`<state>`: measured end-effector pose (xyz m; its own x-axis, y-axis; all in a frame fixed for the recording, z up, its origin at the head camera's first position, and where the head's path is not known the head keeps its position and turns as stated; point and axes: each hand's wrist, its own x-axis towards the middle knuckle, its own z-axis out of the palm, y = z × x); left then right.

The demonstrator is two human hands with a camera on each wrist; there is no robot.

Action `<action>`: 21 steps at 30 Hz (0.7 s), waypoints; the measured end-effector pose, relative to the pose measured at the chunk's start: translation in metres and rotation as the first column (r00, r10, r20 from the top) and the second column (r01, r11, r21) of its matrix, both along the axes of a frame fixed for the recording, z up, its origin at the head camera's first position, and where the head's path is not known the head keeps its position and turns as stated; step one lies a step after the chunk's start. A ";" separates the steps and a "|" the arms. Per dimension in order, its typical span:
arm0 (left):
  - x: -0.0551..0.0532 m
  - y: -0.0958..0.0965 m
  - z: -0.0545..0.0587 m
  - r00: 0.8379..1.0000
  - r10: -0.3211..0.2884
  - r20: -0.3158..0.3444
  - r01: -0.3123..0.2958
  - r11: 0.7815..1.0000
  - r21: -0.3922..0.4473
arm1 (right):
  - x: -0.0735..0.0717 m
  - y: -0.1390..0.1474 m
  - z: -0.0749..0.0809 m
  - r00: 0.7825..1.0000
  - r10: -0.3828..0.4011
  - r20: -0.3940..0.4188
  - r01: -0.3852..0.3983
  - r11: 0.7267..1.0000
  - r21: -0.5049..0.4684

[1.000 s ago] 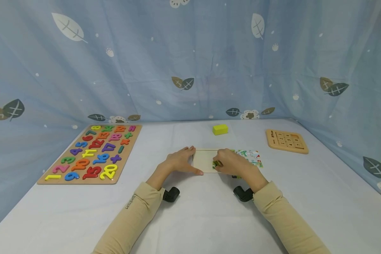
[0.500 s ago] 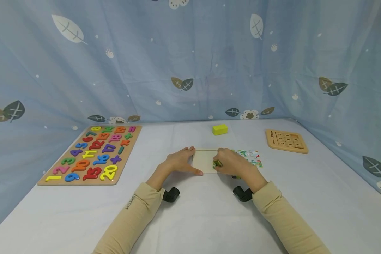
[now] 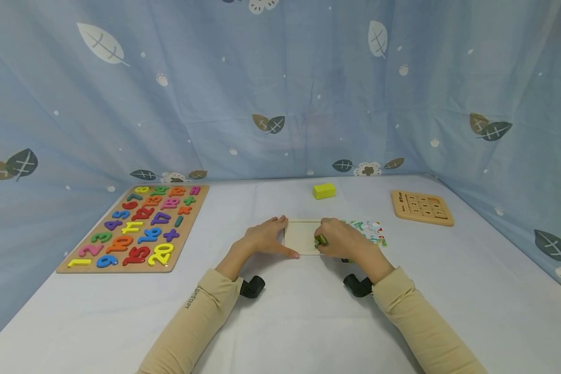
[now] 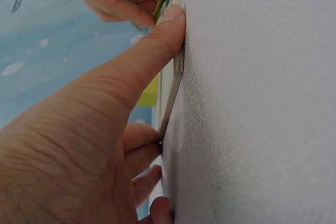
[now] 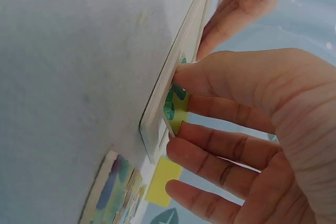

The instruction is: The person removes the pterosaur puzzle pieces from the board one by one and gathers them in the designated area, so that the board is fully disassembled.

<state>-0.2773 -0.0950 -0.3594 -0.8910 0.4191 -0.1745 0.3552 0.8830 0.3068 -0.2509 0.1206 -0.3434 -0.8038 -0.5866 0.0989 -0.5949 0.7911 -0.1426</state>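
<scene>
A pale wooden puzzle tray (image 3: 301, 236) lies flat on the white table in front of the person. My left hand (image 3: 267, 238) holds it at its left end, thumb along the near edge and fingers at the far left corner. My right hand (image 3: 340, 239) pinches a green puzzle piece (image 3: 321, 240) between thumb and fingers at the tray's right side. In the right wrist view this piece (image 5: 177, 104) stands tilted over the tray's rim (image 5: 157, 103). More picture puzzle pieces (image 3: 370, 229) lie to the right, partly hidden by the right hand and forearm.
A board of coloured numbers (image 3: 131, 228) lies at the left. Behind the tray stands a yellow-green block (image 3: 324, 190). A wooden sliding number puzzle (image 3: 423, 208) rests at the back right. A blue patterned curtain (image 3: 280, 93) closes off the back.
The green puzzle piece has tilted a little in the right hand's fingers and moved slightly right. The left hand and the tray stay in place.
</scene>
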 end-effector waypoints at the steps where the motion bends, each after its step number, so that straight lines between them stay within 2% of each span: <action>1: 0.000 0.000 0.000 1.000 0.000 -0.001 0.000 1.000 0.001 | 0.000 0.000 0.000 1.000 -0.002 -0.001 0.002 1.000 0.000; 21: 0.000 0.000 -0.001 1.000 0.004 0.007 -0.004 1.000 0.006 | 0.000 0.001 0.001 0.999 -0.035 -0.018 0.035 0.999 -0.016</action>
